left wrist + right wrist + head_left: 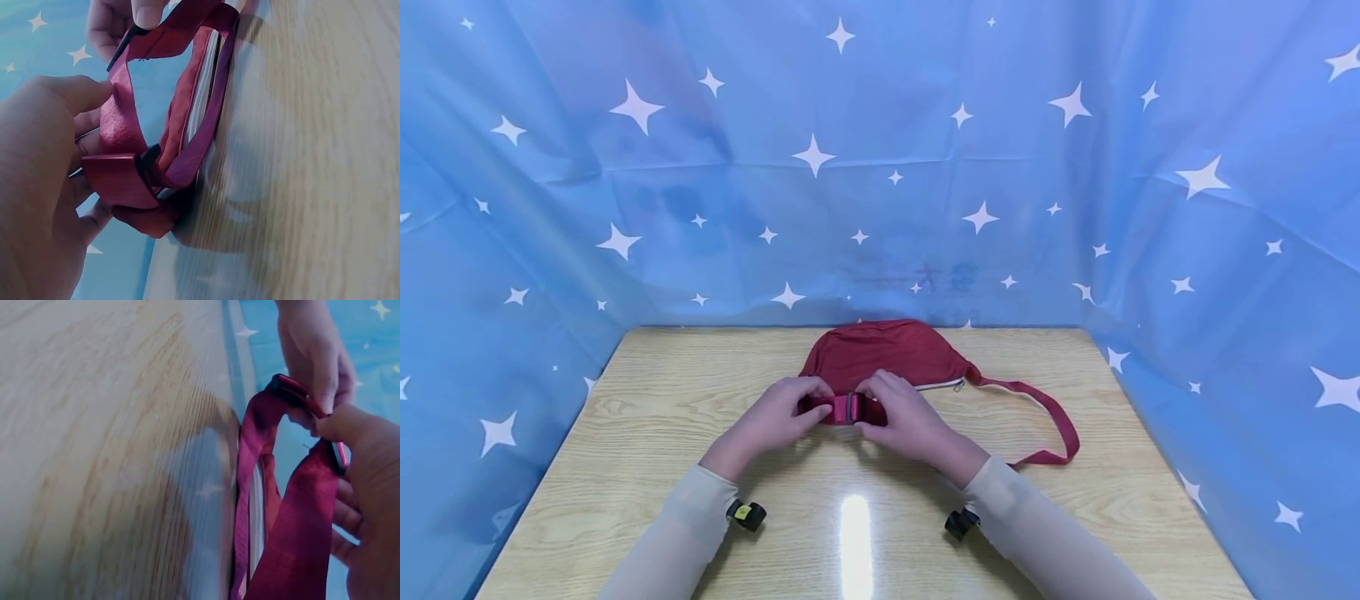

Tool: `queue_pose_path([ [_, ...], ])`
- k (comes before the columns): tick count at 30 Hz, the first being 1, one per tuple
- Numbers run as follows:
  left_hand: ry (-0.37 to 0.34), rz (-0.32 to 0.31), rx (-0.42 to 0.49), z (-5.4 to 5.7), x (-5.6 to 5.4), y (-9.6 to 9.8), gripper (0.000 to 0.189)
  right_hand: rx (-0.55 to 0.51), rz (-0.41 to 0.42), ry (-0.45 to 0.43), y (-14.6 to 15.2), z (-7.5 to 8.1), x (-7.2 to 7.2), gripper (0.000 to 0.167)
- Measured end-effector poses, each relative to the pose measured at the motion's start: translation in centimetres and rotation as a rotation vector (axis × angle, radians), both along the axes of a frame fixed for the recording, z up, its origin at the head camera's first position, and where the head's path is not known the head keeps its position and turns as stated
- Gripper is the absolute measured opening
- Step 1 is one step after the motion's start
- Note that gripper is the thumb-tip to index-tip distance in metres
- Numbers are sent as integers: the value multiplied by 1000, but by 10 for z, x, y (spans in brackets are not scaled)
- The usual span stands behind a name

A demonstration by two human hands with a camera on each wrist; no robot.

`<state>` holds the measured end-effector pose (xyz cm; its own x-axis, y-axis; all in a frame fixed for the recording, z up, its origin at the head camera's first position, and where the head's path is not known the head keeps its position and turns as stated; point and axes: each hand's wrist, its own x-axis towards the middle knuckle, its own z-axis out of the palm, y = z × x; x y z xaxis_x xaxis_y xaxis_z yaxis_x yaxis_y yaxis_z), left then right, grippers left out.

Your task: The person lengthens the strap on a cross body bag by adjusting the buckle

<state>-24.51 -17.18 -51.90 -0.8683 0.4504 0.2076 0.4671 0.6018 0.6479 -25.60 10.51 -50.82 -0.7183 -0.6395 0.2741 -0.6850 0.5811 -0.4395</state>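
Observation:
A dark red waist bag (883, 354) lies toward the back of the table, its pale zipper (938, 385) facing front. Before it, both hands hold up the bag's red strap (119, 119). My left hand (775, 412) pinches the webbing between thumb and fingers on the left. On the other side, my right hand (910, 418) grips the strap right at a black slider buckle (854, 407), thumb near the buckle's edge. A second dark fitting (149, 156) shows lower on the strap in the left wrist view. Under the raised webbing, another strap length loops near the tabletop.
The strap's long loop (1063, 425) curves over the table to the right and passes behind the right forearm. Blue star-patterned cloth (880, 208) stands behind and at both sides of the wooden table (647, 417). Black wrist cameras (747, 515) sit beneath the sleeves.

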Motion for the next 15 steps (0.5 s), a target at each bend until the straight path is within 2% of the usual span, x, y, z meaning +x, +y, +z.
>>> queue_pose_path([
  [6,-46,-20,11,1,-3,0,3,-7,21,22,3,-3,-3,46],
  [11,-104,-62,69,2,-6,0,12,2,30,27,4,-2,-3,46],
  [15,-111,-78,78,1,-9,2,15,-3,43,45,5,0,-2,46],
])
